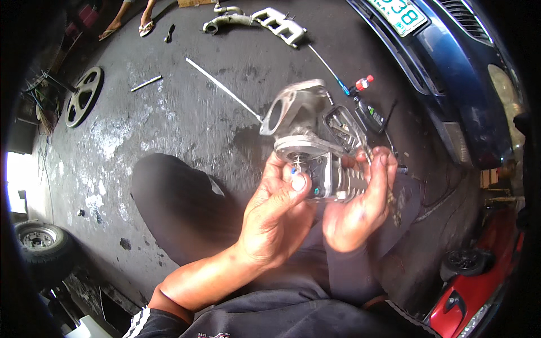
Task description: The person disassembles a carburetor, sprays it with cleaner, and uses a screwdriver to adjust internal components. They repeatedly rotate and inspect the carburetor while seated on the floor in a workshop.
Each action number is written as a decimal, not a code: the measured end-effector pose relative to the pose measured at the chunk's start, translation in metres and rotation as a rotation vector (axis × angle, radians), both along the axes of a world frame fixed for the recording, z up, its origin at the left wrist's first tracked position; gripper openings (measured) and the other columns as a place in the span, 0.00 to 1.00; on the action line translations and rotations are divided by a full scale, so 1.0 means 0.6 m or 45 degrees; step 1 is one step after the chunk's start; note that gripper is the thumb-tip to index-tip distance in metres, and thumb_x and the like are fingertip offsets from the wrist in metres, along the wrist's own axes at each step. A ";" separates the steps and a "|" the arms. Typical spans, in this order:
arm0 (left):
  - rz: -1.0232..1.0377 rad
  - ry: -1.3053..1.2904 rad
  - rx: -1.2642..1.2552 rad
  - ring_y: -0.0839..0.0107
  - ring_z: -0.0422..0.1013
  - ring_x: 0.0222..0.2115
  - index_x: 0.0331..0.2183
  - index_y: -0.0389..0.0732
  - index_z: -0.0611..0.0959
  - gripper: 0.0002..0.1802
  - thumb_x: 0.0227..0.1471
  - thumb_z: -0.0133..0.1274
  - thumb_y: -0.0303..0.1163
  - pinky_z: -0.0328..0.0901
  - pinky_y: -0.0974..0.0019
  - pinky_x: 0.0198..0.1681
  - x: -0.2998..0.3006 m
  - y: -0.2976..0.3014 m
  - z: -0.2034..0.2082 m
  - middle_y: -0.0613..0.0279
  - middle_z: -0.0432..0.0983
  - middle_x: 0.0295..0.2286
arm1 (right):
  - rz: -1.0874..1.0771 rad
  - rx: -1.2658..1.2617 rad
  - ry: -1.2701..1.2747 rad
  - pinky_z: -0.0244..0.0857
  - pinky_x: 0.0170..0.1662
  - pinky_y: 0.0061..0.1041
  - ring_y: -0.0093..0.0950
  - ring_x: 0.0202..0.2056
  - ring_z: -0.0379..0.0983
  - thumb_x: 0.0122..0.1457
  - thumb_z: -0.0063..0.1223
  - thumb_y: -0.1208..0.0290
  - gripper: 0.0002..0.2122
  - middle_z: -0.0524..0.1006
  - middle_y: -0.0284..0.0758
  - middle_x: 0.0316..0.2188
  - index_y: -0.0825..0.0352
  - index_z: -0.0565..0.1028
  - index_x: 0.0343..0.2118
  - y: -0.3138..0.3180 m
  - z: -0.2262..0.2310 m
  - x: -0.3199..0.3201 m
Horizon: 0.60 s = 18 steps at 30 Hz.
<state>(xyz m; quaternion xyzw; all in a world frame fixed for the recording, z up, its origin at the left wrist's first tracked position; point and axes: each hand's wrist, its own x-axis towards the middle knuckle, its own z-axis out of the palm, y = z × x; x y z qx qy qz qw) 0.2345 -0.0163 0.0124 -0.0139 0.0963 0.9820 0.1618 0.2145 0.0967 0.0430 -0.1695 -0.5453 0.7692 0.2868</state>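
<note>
Left hand [276, 211], grip closed around a silver, round-flanged metal part [310, 145]. Right hand [363, 211] curls at its ribbed end [350, 181]; hold unclear.

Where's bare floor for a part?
Widest: dark grey concrete floor between the grey spoked wheel and long silver rod, below the short silver rod. Smaller: between the long rod and the pale metal manifold. Crowded: beyond the right hand, with the black parts tray, black bottle and blue car bumper.
</note>
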 end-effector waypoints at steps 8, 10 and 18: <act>-0.333 0.092 0.023 0.51 0.67 0.71 0.74 0.43 0.66 0.52 0.66 0.61 0.69 0.67 0.39 0.72 -0.007 -0.049 0.019 0.52 0.71 0.69 | 0.776 0.312 0.297 0.79 0.35 0.42 0.34 0.27 0.78 0.83 0.42 0.63 0.09 0.71 0.39 0.42 0.65 0.64 0.52 0.098 0.105 -0.067; -0.266 -0.073 0.001 0.52 0.73 0.67 0.71 0.40 0.70 0.46 0.68 0.62 0.62 0.73 0.40 0.69 -0.003 -0.039 0.027 0.50 0.74 0.66 | 0.960 0.488 0.267 0.80 0.35 0.41 0.34 0.26 0.78 0.82 0.42 0.65 0.10 0.73 0.41 0.41 0.67 0.64 0.52 0.102 0.144 -0.082; -0.234 -0.317 0.305 0.54 0.81 0.56 0.62 0.37 0.81 0.33 0.63 0.64 0.46 0.78 0.49 0.65 -0.018 0.045 0.066 0.46 0.82 0.58 | 0.784 1.458 0.303 0.76 0.46 0.30 0.31 0.36 0.82 0.78 0.52 0.71 0.10 0.81 0.42 0.43 0.74 0.76 0.50 0.115 0.259 -0.159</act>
